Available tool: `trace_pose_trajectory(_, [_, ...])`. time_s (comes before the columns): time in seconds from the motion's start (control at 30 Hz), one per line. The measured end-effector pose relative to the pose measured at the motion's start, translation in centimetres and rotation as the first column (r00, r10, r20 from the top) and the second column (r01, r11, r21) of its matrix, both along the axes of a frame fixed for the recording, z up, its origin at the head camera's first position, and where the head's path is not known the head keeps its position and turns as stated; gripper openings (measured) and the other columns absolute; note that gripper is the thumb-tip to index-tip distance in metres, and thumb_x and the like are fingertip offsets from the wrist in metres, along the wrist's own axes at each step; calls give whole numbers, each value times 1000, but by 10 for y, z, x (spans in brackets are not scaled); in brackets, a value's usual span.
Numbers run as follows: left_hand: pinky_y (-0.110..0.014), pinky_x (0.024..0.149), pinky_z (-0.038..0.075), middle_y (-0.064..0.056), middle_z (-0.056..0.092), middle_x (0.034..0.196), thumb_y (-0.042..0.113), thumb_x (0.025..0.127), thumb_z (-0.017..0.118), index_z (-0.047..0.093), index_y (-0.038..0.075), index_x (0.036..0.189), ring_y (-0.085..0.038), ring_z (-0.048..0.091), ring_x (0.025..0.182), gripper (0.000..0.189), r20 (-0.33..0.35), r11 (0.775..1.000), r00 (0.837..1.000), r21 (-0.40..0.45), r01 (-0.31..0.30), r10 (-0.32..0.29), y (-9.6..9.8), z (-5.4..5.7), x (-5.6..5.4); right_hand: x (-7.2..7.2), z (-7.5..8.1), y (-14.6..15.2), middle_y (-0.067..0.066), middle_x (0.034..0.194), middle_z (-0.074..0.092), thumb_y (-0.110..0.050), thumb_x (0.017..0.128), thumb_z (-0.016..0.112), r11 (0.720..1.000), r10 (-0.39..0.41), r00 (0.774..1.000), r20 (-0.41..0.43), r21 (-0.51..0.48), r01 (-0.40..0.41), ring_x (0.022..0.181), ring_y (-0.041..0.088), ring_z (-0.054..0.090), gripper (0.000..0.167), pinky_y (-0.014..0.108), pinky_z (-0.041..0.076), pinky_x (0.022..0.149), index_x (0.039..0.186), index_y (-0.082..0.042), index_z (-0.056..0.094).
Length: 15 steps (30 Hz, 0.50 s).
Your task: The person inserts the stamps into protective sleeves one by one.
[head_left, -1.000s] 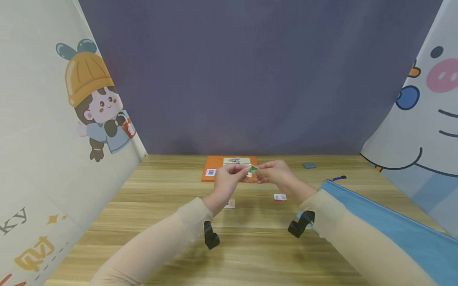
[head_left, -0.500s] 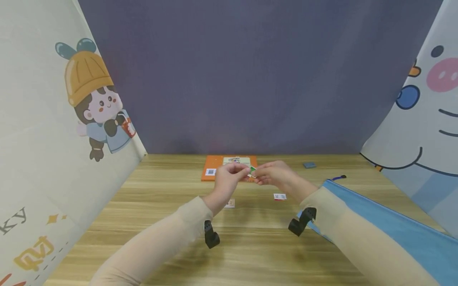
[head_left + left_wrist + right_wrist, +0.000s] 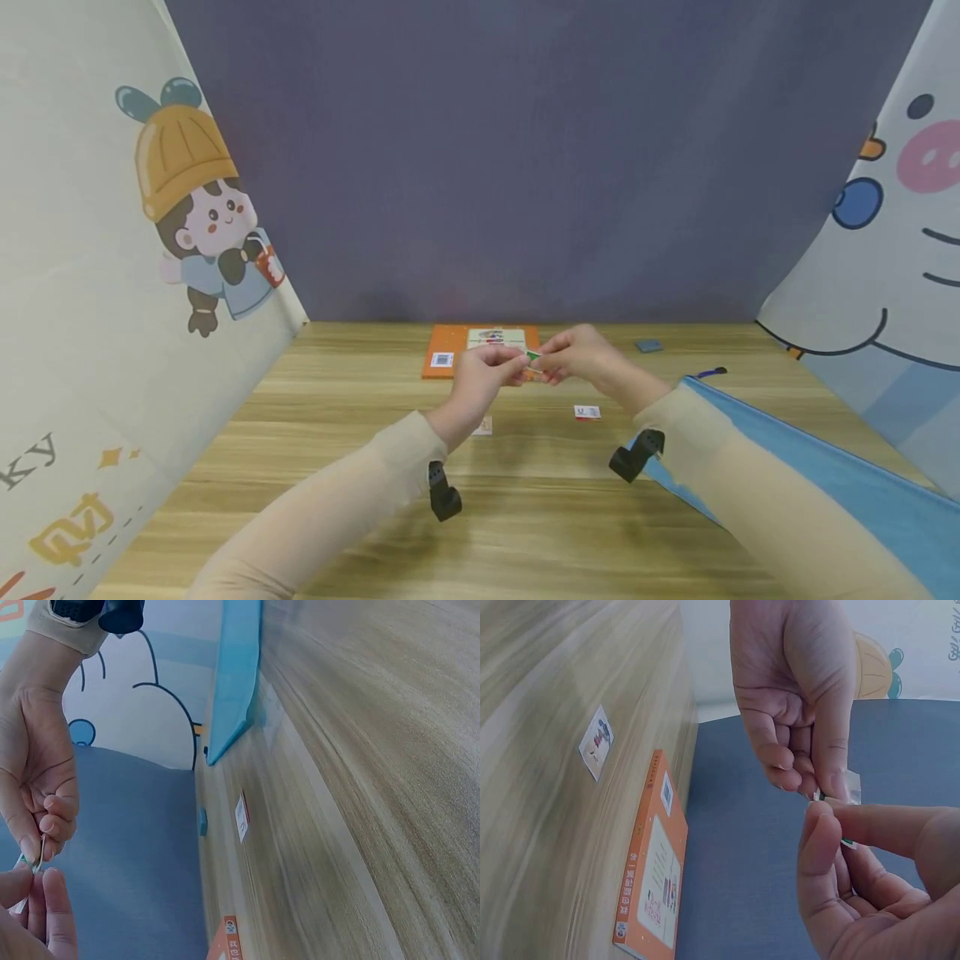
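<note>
Above the table's back half, my left hand (image 3: 480,375) and right hand (image 3: 585,358) meet, pinching a small thin green-and-white piece (image 3: 533,358) between thumbs and fingertips. It looks like a little sticker or card; most of it is covered by fingers. In the right wrist view a clear, film-like corner (image 3: 854,784) sticks out by the left thumb, and a green bit shows under the right fingers. Behind the hands lies an orange book (image 3: 448,340) with a barcode. One small picture card (image 3: 484,427) lies close to the left wrist, another small card (image 3: 587,412) below the right hand.
A blue zippered pouch (image 3: 765,450) lies at the right, partly under the right forearm. Toward the back right is a small grey-blue flat object (image 3: 648,347). A dark curtain (image 3: 525,167) closes the table's back, with printed cloth on both sides.
The right hand has shifted slightly up and to the right, and the green piece between the hands has turned a little. The left hand stays nearly in place.
</note>
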State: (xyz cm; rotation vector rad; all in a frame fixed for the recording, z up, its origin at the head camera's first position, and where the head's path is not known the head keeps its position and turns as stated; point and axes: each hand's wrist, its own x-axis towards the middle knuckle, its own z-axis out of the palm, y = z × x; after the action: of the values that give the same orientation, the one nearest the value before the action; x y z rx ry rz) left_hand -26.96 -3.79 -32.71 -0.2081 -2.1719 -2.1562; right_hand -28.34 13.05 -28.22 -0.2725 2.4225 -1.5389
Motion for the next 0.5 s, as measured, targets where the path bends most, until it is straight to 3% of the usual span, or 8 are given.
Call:
trace_pose_trajectory(0.2, [-32,75,62,-15,72,90,11,88,71,71,-4,103,-12,68,67,21,45,997,999,78,-12,8,1,0,0,-1,-3,8,18,102,69,-15,96,61,999,19,1000,-19,-44,-20,87,24,69,33,34,60,81,121,7,60])
trace_pose_trajectory(0.33, [-32,77,62,-21,71,97,9,88,71,70,-3,105,-11,67,67,21,57,991,998,133,-32,25,1,1,0,-1,-4,13,17,101,68,-12,97,59,994,10,1000,-21,-110,-13,91,28,69,33,37,60,85,121,9,58])
trace_pose_trajectory(0.5, [-32,78,62,-17,72,94,8,87,72,69,-4,104,-10,68,69,21,53,985,998,168,-44,36,2,1,-1,-1,-5,13,10,94,70,-11,96,60,993,-5,999,-37,-119,0,84,20,69,31,37,60,85,118,10,60])
